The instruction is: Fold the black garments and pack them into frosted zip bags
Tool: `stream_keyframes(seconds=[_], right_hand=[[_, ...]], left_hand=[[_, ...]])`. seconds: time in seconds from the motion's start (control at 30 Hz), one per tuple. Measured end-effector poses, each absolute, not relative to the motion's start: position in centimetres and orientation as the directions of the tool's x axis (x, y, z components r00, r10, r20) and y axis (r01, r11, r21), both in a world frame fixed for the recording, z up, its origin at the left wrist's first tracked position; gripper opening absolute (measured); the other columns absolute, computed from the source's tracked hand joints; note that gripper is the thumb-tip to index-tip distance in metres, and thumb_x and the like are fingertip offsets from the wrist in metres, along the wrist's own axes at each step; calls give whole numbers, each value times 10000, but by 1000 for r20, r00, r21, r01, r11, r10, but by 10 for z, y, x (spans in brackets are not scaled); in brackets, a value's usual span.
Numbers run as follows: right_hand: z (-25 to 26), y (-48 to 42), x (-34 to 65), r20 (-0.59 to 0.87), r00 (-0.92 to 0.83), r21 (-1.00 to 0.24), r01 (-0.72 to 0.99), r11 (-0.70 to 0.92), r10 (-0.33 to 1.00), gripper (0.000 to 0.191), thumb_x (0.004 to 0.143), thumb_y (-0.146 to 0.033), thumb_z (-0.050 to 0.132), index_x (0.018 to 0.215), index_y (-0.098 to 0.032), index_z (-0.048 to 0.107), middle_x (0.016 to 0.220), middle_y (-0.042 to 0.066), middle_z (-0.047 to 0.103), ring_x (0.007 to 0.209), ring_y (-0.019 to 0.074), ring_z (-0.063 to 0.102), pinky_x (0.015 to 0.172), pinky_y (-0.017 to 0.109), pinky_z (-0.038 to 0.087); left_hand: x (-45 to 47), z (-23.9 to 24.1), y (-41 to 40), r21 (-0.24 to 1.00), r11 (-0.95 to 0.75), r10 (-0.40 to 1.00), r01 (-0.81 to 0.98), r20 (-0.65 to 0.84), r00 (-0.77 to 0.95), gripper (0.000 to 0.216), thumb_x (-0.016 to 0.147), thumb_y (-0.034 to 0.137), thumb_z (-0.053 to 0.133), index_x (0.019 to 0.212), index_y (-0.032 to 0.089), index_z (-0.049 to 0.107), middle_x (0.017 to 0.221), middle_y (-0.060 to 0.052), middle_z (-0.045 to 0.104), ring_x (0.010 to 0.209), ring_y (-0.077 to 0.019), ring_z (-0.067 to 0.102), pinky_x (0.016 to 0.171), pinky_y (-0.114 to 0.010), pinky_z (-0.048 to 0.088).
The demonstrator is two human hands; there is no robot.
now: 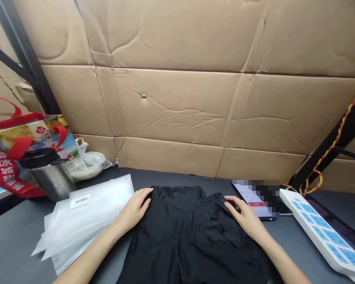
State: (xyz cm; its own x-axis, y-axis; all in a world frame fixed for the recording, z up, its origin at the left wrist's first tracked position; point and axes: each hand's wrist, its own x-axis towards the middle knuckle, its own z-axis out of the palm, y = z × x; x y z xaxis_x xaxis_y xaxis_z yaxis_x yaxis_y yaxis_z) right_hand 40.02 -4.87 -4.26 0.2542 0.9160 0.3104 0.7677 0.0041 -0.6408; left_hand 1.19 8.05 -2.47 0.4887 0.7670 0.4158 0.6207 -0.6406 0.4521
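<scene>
A pair of black pants [192, 236] lies in front of me on the dark grey table, waistband at the far end and the lower part running out of the bottom of the view. At the left corner of the waistband, my left hand [137, 207] has its fingertips closed on the edge of the cloth. My right hand [244, 215] grips the opposite side near the top, thumb and fingers at the fabric's edge. The waistband dips in the middle and bunches up slightly on the right, where the cloth is wrinkled.
Left are a fanned stack of frosted plastic bags [102, 205], a steel tumbler [51, 177], a red carrier bag [6, 157] and a knotted clear bag [87, 163]. Right are a phone [254, 199] and a white power strip [322, 232]. A cardboard wall [177, 98] stands behind.
</scene>
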Motion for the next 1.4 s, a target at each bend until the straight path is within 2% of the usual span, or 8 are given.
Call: stream_keyframes(seconds=[0.83, 1.1, 1.2, 1.27, 1.33, 1.4], right_hand=[[-45, -48, 401, 308, 248, -664, 748, 21, 918, 358, 868, -519, 451, 1072, -275, 615, 1095, 49, 678, 954, 251, 627, 856, 397, 500], [-41, -49, 397, 299, 286, -723, 690, 21, 911, 359, 835, -536, 506, 1041, -280, 651, 1116, 38, 678, 1022, 265, 618, 899, 416, 494], [-41, -45, 398, 217, 359, -873, 487, 17, 908, 419, 821, -570, 536, 1093, -273, 652, 1200, 46, 655, 1119, 276, 597, 994, 437, 454], [-42, -41, 400, 141, 413, -959, 283, 20, 900, 488, 863, -608, 450, 1137, -251, 640, 1276, 67, 613, 1180, 266, 568, 1038, 423, 427], [-45, -36, 403, 100, 435, -985, 171, 27, 895, 571, 910, -623, 309, 1150, -220, 633, 1316, 98, 580, 1192, 253, 560, 1041, 397, 430], [-49, -33, 406, 85, 435, -991, 134, 29, 897, 609, 923, -619, 250, 1142, -201, 635, 1322, 122, 571, 1187, 249, 563, 1037, 379, 438]], left_hand=[[12, -22, 80, 470, -634, 773, 614, 412, 482, 360, 907, 311, 419, 1210, 195, 576, 1196, -85, 634, 1122, -251, 575, 1004, -433, 443], [13, -20, 79, 516, -614, 789, 597, 414, 454, 363, 890, 342, 450, 1196, 207, 591, 1206, -81, 637, 1130, -257, 571, 1003, -436, 439], [11, -20, 84, 630, -527, 850, 569, 390, 355, 391, 878, 402, 470, 1207, 223, 583, 1237, -68, 633, 1116, -256, 596, 983, -428, 459], [7, -20, 90, 696, -466, 885, 547, 357, 300, 417, 897, 423, 415, 1220, 209, 569, 1257, -81, 628, 1109, -250, 614, 950, -413, 489], [3, -21, 97, 712, -448, 894, 540, 344, 288, 437, 909, 414, 346, 1203, 186, 576, 1235, -101, 643, 1081, -245, 638, 900, -395, 524], [0, -22, 101, 697, -459, 888, 551, 347, 301, 431, 890, 400, 346, 1152, 178, 608, 1178, -101, 675, 1045, -243, 657, 889, -392, 531]])
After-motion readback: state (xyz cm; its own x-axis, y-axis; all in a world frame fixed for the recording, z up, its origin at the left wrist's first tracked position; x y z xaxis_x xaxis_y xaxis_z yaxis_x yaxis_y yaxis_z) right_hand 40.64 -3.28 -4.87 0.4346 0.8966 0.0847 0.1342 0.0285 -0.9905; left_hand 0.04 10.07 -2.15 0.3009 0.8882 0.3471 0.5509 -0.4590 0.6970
